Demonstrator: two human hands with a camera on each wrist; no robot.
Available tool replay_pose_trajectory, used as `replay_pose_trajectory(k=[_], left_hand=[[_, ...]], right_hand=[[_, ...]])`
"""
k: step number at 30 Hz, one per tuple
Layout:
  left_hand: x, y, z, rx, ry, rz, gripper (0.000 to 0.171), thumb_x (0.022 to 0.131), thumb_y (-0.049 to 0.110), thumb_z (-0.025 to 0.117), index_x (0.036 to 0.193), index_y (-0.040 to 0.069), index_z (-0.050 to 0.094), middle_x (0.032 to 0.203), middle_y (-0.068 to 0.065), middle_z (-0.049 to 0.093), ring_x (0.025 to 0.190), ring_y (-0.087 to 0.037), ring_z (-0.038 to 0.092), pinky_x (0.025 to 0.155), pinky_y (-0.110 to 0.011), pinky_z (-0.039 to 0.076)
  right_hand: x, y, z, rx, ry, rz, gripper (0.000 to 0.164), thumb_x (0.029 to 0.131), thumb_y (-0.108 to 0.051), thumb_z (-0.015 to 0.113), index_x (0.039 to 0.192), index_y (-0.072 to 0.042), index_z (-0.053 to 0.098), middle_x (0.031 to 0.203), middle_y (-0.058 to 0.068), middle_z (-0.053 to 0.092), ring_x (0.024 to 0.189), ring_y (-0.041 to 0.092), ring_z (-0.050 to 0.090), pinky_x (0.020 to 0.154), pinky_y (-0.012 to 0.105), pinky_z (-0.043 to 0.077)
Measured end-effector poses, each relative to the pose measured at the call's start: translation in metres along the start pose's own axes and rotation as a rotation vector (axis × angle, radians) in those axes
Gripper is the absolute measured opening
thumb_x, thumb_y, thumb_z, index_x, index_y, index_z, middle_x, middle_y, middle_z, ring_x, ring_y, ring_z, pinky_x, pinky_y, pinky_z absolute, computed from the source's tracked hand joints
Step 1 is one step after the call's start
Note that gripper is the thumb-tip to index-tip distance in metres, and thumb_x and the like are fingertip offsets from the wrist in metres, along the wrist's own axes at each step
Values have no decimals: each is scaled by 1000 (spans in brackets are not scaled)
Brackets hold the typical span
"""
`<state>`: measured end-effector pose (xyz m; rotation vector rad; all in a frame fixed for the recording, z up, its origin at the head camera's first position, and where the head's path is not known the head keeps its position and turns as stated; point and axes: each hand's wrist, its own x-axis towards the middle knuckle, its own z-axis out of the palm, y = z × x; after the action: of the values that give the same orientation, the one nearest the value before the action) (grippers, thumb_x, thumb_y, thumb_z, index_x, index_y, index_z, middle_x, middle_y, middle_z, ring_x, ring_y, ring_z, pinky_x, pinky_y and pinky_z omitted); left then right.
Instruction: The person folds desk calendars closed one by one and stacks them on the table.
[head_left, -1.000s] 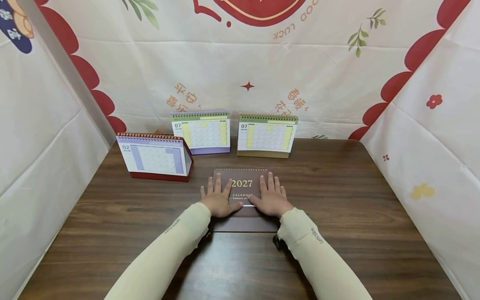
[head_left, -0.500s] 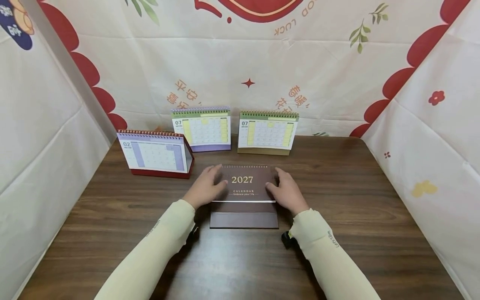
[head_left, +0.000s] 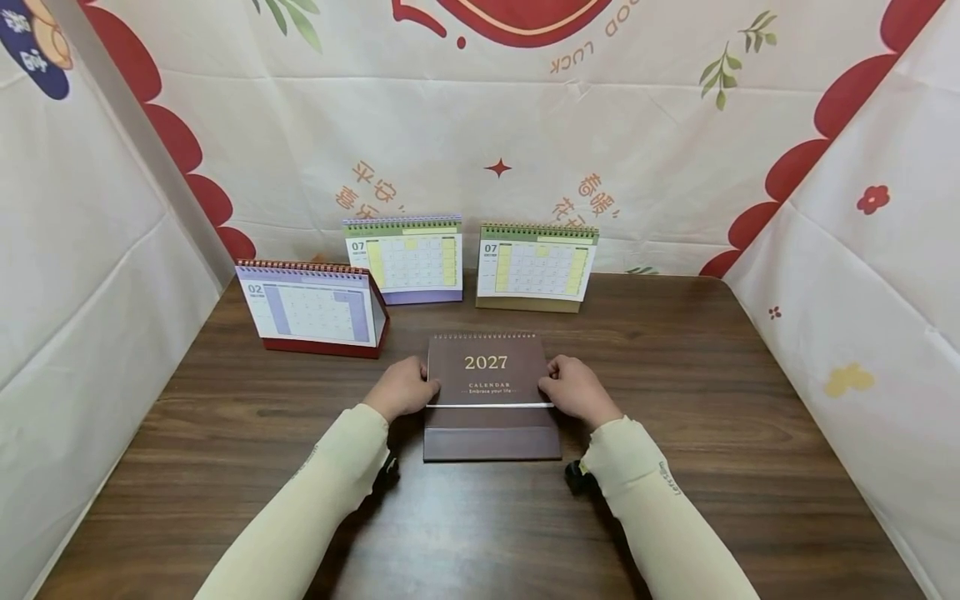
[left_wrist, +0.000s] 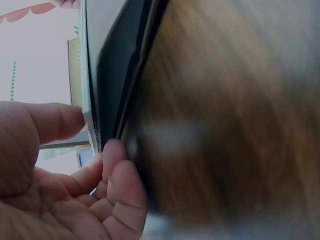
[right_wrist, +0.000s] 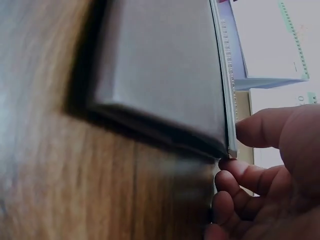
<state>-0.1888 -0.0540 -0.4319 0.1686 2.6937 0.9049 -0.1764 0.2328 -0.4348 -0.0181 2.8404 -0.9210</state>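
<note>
A brown desk calendar (head_left: 486, 373) marked 2027 in gold lies low on the wooden table, its spiral binding on the far side. Its base flap (head_left: 492, 444) extends toward the person. My left hand (head_left: 401, 388) pinches the left edge, thumb on the cover and fingers curled beneath. On the opposite edge, my right hand (head_left: 579, 390) grips in the same way. The left wrist view shows the calendar's layers (left_wrist: 120, 65) parted, with the left thumb (left_wrist: 60, 121) at the page edge. In the right wrist view the right thumb (right_wrist: 260, 127) presses the page block's edge.
Three desk calendars stand upright behind: a red-based one (head_left: 311, 308) at left, a purple-based one (head_left: 405, 260) at back, and a tan-based one (head_left: 534, 267) right of it. A printed cloth (head_left: 480, 125) hangs behind the table (head_left: 675, 375).
Both hands lay flat on the brown calendar's cover, then moved apart to its sides. Now they hold its left and right edges, and the front of the cover sits slightly raised above the base.
</note>
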Motion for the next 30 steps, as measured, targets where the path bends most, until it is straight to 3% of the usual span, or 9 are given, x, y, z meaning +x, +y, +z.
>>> replay_pose_trajectory(k=[10, 14, 18, 25, 30], left_hand=[[-3, 4, -7, -166, 23, -14, 28, 96, 18, 60, 112, -3, 51, 102, -17, 59, 92, -31, 55, 85, -44, 47], [-3, 3, -3, -195, 36, -6, 32, 96, 16, 62, 119, -3, 49, 97, -12, 61, 85, -25, 58, 81, -42, 48], [-3, 7, 2, -253, 44, 17, 34, 96, 14, 63, 120, -3, 48, 92, -10, 61, 69, -19, 60, 73, -37, 50], [-1, 30, 17, -447, 0, 66, 34, 95, 6, 60, 124, -3, 45, 90, -12, 63, 57, -19, 59, 58, -33, 51], [6, 58, 38, -617, -47, 99, 38, 92, -2, 58, 128, -6, 45, 95, -15, 62, 62, -22, 59, 63, -39, 55]], right_hand=[[0, -7, -2, 143, 23, 19, 29, 94, -10, 54, 119, 5, 50, 94, 12, 57, 83, 25, 54, 78, 38, 45], [0, -5, 0, 146, 39, 3, 41, 96, -8, 55, 133, 7, 46, 97, 12, 57, 84, 25, 55, 78, 38, 45], [-1, 0, -3, 147, 49, -7, 43, 97, -7, 54, 136, 8, 44, 95, 12, 56, 81, 25, 54, 74, 37, 45], [-6, 26, -27, 127, 47, -33, 41, 98, -6, 54, 134, 10, 43, 92, 11, 50, 79, 23, 51, 72, 35, 43], [-11, 59, -55, 148, 42, -55, 41, 98, -3, 54, 133, 13, 41, 94, 13, 50, 79, 22, 50, 69, 33, 43]])
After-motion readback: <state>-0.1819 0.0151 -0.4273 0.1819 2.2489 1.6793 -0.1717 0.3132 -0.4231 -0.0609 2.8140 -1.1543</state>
